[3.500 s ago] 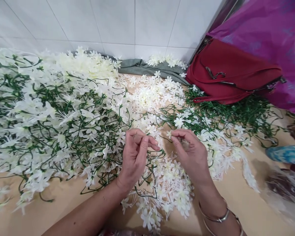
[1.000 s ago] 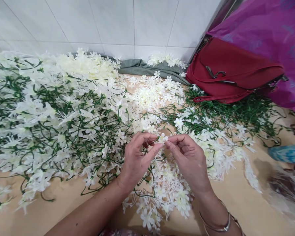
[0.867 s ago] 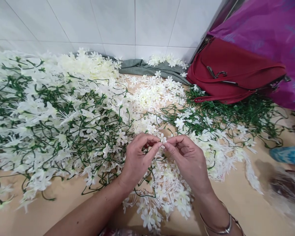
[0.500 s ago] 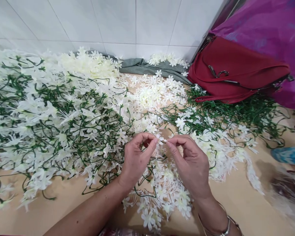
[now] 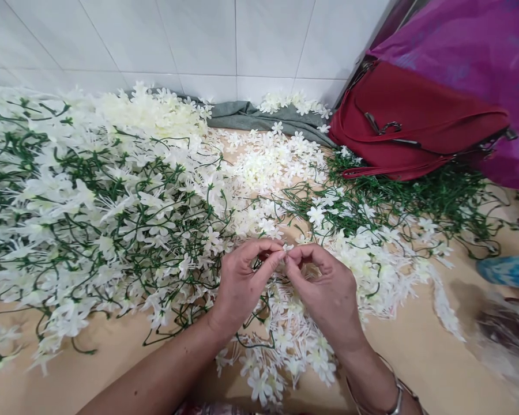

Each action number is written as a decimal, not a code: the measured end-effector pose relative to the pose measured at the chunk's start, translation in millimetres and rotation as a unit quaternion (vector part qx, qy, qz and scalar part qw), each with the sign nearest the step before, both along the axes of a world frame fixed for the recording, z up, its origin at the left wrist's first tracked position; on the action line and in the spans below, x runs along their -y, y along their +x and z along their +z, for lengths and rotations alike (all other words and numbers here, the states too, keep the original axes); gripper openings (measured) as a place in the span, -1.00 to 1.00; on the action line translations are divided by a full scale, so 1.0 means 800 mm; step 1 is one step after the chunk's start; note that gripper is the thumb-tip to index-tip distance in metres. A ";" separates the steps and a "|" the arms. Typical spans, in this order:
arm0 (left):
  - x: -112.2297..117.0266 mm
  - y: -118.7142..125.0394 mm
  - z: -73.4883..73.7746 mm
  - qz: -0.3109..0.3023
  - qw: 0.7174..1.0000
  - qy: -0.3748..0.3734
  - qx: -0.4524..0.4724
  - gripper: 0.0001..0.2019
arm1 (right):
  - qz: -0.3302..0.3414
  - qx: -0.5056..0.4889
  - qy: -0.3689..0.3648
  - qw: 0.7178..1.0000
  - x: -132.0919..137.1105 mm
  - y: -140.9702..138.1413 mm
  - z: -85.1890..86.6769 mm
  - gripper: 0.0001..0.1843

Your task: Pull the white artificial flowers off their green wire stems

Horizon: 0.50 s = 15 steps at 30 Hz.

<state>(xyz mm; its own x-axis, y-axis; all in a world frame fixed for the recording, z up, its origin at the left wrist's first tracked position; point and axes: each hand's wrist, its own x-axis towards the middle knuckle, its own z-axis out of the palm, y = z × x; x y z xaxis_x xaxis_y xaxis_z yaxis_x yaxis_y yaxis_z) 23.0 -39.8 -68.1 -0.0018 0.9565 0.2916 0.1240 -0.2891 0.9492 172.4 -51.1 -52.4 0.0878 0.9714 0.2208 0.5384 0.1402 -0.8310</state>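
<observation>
Looking down on a tan table (image 5: 415, 357), backed by a pale tiled wall (image 5: 268, 40). Heaped across the left side with a big pile of white flowers on green stems (image 5: 108, 202). Crowded at the far right by a purple plastic sheet (image 5: 471, 34), with a red bag (image 5: 419, 115) in front of it, partly over a mat of green stems (image 5: 428, 193). Edged along the wall by a rumpled gray cloth (image 5: 242, 114); strewn through the middle with loose flower heads (image 5: 263, 167), and just below the hands with a bunch of white flowers (image 5: 285, 323).

Risking, by judgement, a dragged tangle at the near side of the pile if brushed by the left forearm (image 5: 168, 357), so close to the stems. Risking a slip at the fingertips through too slight a pinch, then a loss among so many look-alikes; or, through too hard a pull, a crease or tear.

Angling the left hand (image 5: 246, 276) and right hand (image 5: 324, 288) inward, with thumbs and index fingers pinched and meeting at the tips, and with a metal bracelet (image 5: 398, 397) on the right wrist. Clamping in both, apparently, one small white flower (image 5: 288, 248), between the fingertips; too covered to tell each pinch's share.
</observation>
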 end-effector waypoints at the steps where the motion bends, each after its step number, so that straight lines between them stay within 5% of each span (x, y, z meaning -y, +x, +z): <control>1: 0.000 0.000 0.001 -0.004 1.000 0.010 -0.002 -0.96 | 0.005 0.000 -0.003 1.000 0.001 0.000 0.001 -0.92; 11: -0.001 0.000 0.002 -0.036 0.998 -0.022 0.046 -0.97 | 0.005 -0.034 0.067 0.997 -0.002 0.002 0.002 -0.91; 15: -0.002 -0.002 0.006 -0.051 0.995 -0.045 0.067 -0.98 | 0.016 -0.129 0.070 0.989 -0.007 0.005 -0.002 -0.87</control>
